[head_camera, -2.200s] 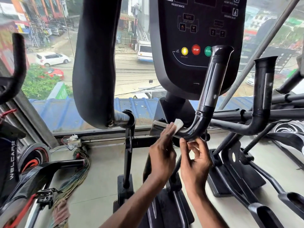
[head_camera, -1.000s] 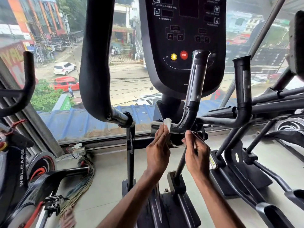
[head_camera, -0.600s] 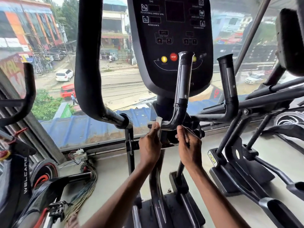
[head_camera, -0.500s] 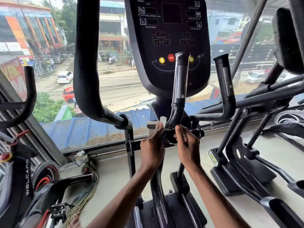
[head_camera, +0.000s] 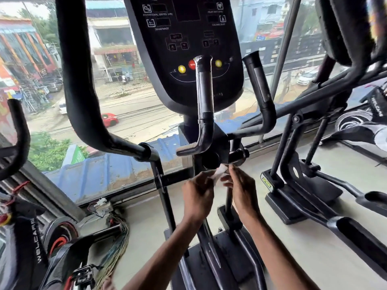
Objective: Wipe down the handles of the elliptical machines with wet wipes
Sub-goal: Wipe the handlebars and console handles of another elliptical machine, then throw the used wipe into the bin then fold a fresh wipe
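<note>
A small white wet wipe sits between my two hands, below the machine's centre hub. My left hand and my right hand both pinch it with their fingertips, blurred by motion. Just above them rises the black L-shaped fixed handle, with a second fixed handle to its right. Neither hand touches a handle. The thick curved moving handle arcs down on the left. The black console with yellow and red buttons stands behind the handles.
Another elliptical's frame and base stands close on the right, its pedal arms reaching toward me. An exercise bike and a bundle of cables lie at the lower left. A large window faces the street.
Both hands have dropped off the bend of the fixed handle and come together lower down, holding the wipe between them. The view has shifted so the handle sits more upright and central.
</note>
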The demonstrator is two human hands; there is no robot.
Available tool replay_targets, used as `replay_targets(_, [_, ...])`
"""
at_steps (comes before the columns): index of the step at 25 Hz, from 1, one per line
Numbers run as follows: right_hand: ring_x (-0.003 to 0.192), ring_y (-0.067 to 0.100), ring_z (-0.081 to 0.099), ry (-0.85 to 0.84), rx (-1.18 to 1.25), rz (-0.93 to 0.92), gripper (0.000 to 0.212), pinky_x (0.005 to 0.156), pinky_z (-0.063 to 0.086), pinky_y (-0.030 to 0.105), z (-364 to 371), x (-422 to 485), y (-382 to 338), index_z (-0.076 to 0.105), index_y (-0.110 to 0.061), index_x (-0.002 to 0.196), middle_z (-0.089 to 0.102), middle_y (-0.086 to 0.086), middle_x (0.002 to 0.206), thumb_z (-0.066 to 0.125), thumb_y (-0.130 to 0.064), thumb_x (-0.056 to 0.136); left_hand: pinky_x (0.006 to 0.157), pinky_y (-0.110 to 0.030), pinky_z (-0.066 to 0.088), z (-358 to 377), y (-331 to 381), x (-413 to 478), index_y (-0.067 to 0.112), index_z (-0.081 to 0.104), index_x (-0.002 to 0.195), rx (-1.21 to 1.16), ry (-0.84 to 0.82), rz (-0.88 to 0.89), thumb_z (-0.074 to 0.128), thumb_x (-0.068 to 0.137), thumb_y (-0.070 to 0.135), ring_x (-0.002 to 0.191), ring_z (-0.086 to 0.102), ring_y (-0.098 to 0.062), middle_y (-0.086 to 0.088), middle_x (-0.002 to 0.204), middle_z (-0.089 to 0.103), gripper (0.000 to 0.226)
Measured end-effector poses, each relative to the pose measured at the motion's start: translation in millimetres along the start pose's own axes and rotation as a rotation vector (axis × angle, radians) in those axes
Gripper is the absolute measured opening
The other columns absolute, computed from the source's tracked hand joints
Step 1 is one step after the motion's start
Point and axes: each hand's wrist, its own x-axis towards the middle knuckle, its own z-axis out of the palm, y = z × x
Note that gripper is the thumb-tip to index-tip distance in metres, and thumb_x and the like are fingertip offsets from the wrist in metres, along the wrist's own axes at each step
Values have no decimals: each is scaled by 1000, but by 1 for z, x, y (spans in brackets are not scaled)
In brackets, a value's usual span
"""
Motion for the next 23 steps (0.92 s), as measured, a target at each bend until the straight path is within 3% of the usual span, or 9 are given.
replay_targets(2, [79, 16, 75, 50, -12, 25, 11, 73, 60, 34, -21, -16, 11, 78, -30, 101, 79, -2, 91, 68, -33, 97, 82, -37, 60, 11, -5, -3, 38, 76, 87, -79, -122, -144, 68, 95, 5, 84, 73, -7, 21, 85, 77, 34])
replay_targets(4, [82, 15, 75, 68, -37, 76, 19, 75, 61, 39, -39, -32, 19, 76, -28, 102, 80, -3, 92, 76, -40, 87, 85, -43, 60, 20, -16, -7, 33, 76, 88, -151, -195, -278, 69, 94, 5, 89, 75, -20, 9, 89, 80, 30])
replay_targets(6, [81, 13, 74, 189, -84, 114, 21, 73, 59, 36, -66, -54, 28, 76, -28, 98, 80, -3, 89, 79, -42, 82, 80, -47, 60, 38, -20, -17, 26, 77, 95, -228, -361, -353, 69, 94, 6, 89, 73, -32, -4, 91, 80, 21])
replay_targets(8, [76, 10, 72, 343, -88, 144, 7, 71, 55, 32, -91, -85, 30, 76, -27, 93, 79, -4, 85, 80, -25, 88, 69, -36, 57, 56, -17, -35, 20, 77, 98, -291, -555, -402, 72, 90, 11, 83, 70, -27, -5, 89, 79, 13])
replay_targets(10, [68, 6, 69, 532, -97, 194, 12, 68, 53, 30, -117, -127, 29, 75, -24, 90, 77, -5, 78, 77, -12, 92, 67, -29, 56, 78, -9, -62, 15, 78, 99, -294, -774, -429, 79, 83, 19, 81, 70, -20, -6, 89, 78, 16])
replay_targets(14, [63, 11, 65, 903, -126, 278, 15, 65, 51, 34, -156, -238, 20, 73, -22, 82, 74, -1, 70, 76, -12, 92, 79, -40, 60, 112, 2, -145, 3, 78, 99, -250, -1190, -393, 78, 89, 13, 81, 70, -23, -18, 93, 77, 14])
replay_targets(17, [67, 16, 65, 1129, -119, 313, 9, 68, 51, 37, -171, -324, 3, 75, -21, 83, 75, 5, 74, 78, -17, 89, 81, -40, 63, 119, 17, -220, 2, 76, 99, -259, -1392, -409, 76, 89, 6, 90, 74, -29, -19, 96, 77, 11])
replay_targets(20, [64, 15, 63, 1333, -152, 274, 11, 64, 49, 33, -187, -400, -17, 76, -30, 79, 73, 3, 71, 79, -23, 86, 84, -44, 61, 123, 44, -294, 2, 74, 99, -253, -1568, -415, 75, 88, 3, 90, 74, -27, -17, 95, 78, 11])
replay_targets(23, [64, 13, 63, 1490, -149, 226, 18, 63, 48, 30, -205, -477, -37, 71, -22, 81, 72, 6, 75, 76, -10, 93, 80, -40, 62, 124, 79, -372, 4, 73, 99, -245, -1705, -426, 75, 86, -2, 81, 73, -19, -13, 90, 77, 14])
